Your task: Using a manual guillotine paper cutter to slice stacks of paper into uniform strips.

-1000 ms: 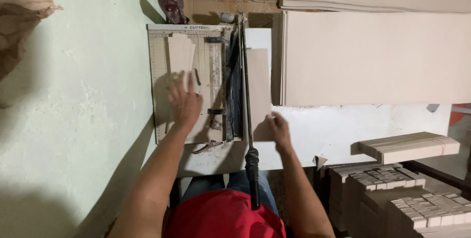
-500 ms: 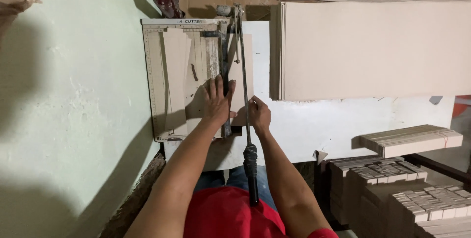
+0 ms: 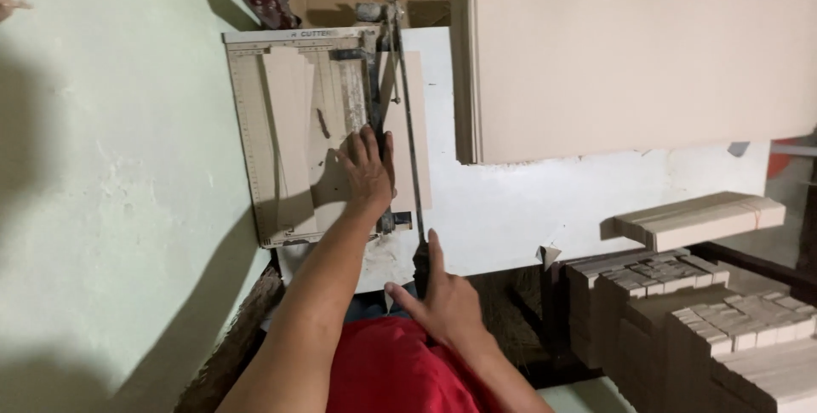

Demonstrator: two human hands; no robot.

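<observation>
Nearest the camera, the right hand curls its grip around the black handle of the cutter arm, fingers partly spread, thumb lying along it; the arm runs away along the right edge of the cutter board and looks lowered close to the board, though whether the blade has passed fully through cannot be told. A little farther, the left hand lies flat with its grip spread, pressing a cardboard sheet onto the board just left of the blade. The cutter sits on a white table. To the near right stand stacks of cut strips, suggesting many pieces already done; at the far right lie large uncut cardboard sheets, so much seems left.
</observation>
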